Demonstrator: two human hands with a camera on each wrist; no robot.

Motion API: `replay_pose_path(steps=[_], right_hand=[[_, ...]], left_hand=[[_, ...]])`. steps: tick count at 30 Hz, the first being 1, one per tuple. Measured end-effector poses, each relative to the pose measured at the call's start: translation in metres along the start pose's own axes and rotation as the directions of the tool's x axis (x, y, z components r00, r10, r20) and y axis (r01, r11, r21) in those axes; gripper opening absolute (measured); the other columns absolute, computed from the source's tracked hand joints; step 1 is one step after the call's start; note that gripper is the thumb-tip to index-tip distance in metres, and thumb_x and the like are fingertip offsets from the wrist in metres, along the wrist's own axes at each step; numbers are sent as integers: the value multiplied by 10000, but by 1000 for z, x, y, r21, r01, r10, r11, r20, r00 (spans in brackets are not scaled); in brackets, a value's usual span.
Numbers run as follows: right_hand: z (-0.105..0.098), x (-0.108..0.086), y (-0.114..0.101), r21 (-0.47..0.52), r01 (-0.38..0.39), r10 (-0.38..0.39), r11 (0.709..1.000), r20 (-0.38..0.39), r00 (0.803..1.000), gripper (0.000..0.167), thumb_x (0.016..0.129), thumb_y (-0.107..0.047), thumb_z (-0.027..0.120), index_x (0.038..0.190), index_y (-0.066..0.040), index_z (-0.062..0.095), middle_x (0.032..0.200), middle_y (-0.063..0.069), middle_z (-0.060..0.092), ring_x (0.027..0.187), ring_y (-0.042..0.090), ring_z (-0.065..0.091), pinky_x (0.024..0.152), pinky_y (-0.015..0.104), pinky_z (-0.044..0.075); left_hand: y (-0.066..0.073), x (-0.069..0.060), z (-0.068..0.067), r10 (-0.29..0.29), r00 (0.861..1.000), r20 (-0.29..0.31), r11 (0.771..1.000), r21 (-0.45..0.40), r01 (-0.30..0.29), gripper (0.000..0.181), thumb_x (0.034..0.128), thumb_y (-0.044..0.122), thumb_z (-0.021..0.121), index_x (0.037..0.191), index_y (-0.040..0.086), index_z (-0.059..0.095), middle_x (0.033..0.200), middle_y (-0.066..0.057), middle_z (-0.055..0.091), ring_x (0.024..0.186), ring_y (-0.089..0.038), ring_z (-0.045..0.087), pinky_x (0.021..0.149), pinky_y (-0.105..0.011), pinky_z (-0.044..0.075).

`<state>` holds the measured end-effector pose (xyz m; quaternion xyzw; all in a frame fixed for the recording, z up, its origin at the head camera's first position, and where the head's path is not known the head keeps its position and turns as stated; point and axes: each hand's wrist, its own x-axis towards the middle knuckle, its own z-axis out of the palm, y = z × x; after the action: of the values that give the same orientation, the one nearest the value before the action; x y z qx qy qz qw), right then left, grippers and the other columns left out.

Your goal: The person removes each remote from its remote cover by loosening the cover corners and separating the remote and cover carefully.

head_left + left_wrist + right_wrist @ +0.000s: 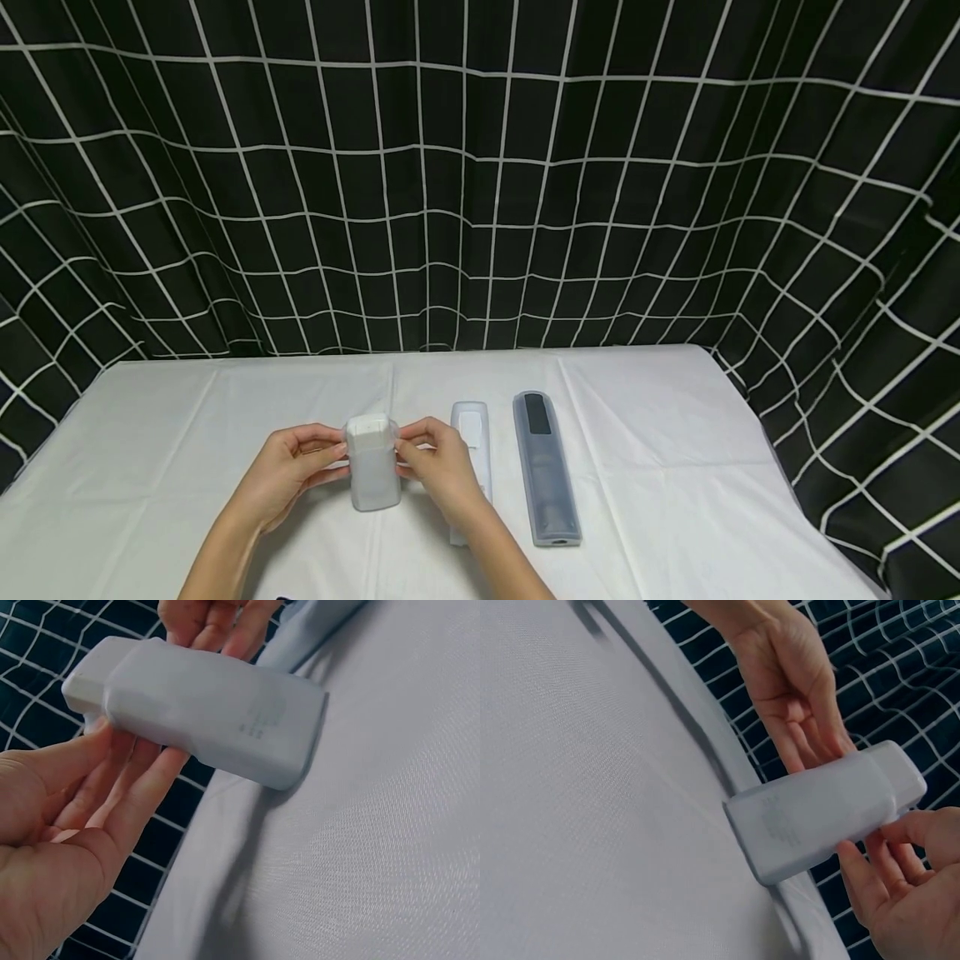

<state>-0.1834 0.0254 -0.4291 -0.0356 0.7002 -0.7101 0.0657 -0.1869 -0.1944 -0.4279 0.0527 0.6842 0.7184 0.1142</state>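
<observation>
A short white remote control (368,426) stands nearly upright in a translucent, soft-looking cover (376,483), its bare white end sticking out of the top. At the left edge of the cover's mouth, my left hand (288,467) pinches with thumb and fingers. My right hand (444,468) grips the opposite edge the same way. In the left wrist view the cover (217,705) wraps most of the body, with faint small marks near its lower end. That lower end seems to rest on the cloth. The remote's button side cannot be made out.
Right of the hands lies a long white remote (471,429) in a clear cover, partly hidden by my right forearm. Beside it is a longer grey-blue translucent cover (551,483) with a dark panel near its top. A white cloth (675,500) covers the table; a black checked curtain (480,192) hangs behind.
</observation>
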Motion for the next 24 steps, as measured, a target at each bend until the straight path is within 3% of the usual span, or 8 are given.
replay_pose_path(steps=[9,15,20,24], right_hand=[[-5,-1,-6,-12,23,-22,1000,29,999,156,984,21,656,1107,115,663,953,154,699,843,170,713,799,355,656],[-14,-1,-15,-97,116,-112,989,39,993,200,989,-17,672,1157,88,692,1037,208,722,870,225,737,807,356,656],[-20,-1,-21,-213,244,-234,946,71,970,230,1012,-113,696,1202,17,714,1142,189,731,972,270,725,842,317,635],[-21,-2,-26,-301,284,-269,910,90,959,223,1010,-176,723,1196,-54,738,1193,134,739,1052,277,711,862,353,610]], left_hand=[[10,-4,0,18,999,29,998,60,-20,268,1030,-29,611,1230,-207,612,1033,-39,759,960,-124,745,916,-396,632],[14,-5,0,38,998,41,997,64,-41,267,1027,-21,612,1231,-194,605,1010,-4,757,959,-103,733,902,-391,637],[15,-5,1,66,994,86,996,56,-71,213,1033,-7,607,1198,-139,631,988,41,747,960,-87,722,897,-372,636],[15,-4,3,74,992,104,996,50,-79,196,1036,-3,609,1191,-119,644,990,46,746,963,-86,722,891,-360,637]])
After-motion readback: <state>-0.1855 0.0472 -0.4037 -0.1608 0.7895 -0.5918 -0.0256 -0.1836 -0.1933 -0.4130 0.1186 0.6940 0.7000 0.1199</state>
